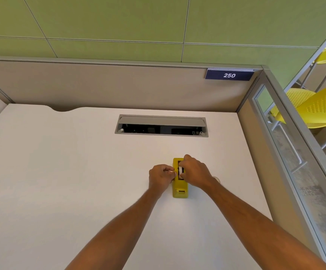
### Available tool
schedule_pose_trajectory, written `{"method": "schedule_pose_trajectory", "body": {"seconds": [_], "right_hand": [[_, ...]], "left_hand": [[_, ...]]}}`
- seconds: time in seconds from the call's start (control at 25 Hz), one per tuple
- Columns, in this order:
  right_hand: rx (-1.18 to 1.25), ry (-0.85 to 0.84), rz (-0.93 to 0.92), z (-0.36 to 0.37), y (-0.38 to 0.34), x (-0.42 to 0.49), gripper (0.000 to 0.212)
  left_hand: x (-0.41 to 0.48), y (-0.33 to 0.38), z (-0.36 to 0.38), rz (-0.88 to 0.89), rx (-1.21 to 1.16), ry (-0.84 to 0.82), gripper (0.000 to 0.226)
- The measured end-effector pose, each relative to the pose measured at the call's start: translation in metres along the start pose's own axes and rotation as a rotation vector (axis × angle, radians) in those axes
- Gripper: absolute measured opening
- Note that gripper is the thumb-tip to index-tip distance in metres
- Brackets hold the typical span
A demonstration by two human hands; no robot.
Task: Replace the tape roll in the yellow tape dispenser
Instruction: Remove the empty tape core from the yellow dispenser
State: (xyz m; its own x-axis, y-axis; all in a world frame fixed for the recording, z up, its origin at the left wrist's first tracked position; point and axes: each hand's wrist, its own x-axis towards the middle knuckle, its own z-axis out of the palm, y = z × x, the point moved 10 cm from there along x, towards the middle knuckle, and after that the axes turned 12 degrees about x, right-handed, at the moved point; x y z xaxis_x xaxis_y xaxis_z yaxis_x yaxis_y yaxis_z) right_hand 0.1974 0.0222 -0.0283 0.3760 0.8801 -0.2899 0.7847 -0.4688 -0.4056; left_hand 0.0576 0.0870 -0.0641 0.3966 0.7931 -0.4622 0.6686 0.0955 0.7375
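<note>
Tape roll [181, 170], white, sits in the dark slot on top of the yellow tape dispenser [180, 189], with both hands closed in on it. The right hand [194, 173] comes from the right and drapes over the far half of the dispenser, its fingers curled down onto the roll and the slot's edge; how firmly it grips the roll cannot be told, since the fingers hide the contact. The left hand [160, 179] presses against the dispenser's left side, curled almost into a fist, thumb and forefinger pinched together right at the roll's left face, on something small and pale that is too tiny to make out. Both bare forearms reach in from the near edge and meet at the dispenser.

The dispenser stands on the white desk [60, 172], a little right of centre, its long axis running near to far, with the cutter end toward the near side. Just to the right of the right wrist a small pale object [217, 179] lies on the desk, mostly hidden. Farther off, a grey cable hatch [161, 121] is set into the desktop with its flap raised. Beyond it rises a beige partition carrying a blue plate [229, 75] marked 250. Past the glazed right-hand screen stand yellow chairs [318, 106].
</note>
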Motion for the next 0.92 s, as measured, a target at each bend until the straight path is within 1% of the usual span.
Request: {"method": "schedule_pose_trajectory", "body": {"seconds": [0.28,0.48,0.68,0.84,0.92], "right_hand": [[0.017,0.022,0.029,-0.004,0.004,0.003,0.025],[0.03,0.011,0.021,-0.007,0.001,0.008,0.032],[0.038,0.02,0.009,-0.011,-0.001,0.006,0.028],[0.052,0.042,-0.006,-0.017,-0.007,0.004,0.023],[0.067,0.052,-0.013,-0.019,-0.008,0.002,0.021]], "left_hand": [[0.001,0.002,0.001,0.012,0.021,-0.006,0.021],[0.001,0.003,0.001,0.019,0.038,-0.014,0.022],[0.001,0.004,0.0,0.024,0.032,-0.009,0.021],[0.0,0.003,0.001,0.023,0.018,0.001,0.018],[-0.001,-0.001,0.001,-0.013,-0.021,0.012,0.012]]}}
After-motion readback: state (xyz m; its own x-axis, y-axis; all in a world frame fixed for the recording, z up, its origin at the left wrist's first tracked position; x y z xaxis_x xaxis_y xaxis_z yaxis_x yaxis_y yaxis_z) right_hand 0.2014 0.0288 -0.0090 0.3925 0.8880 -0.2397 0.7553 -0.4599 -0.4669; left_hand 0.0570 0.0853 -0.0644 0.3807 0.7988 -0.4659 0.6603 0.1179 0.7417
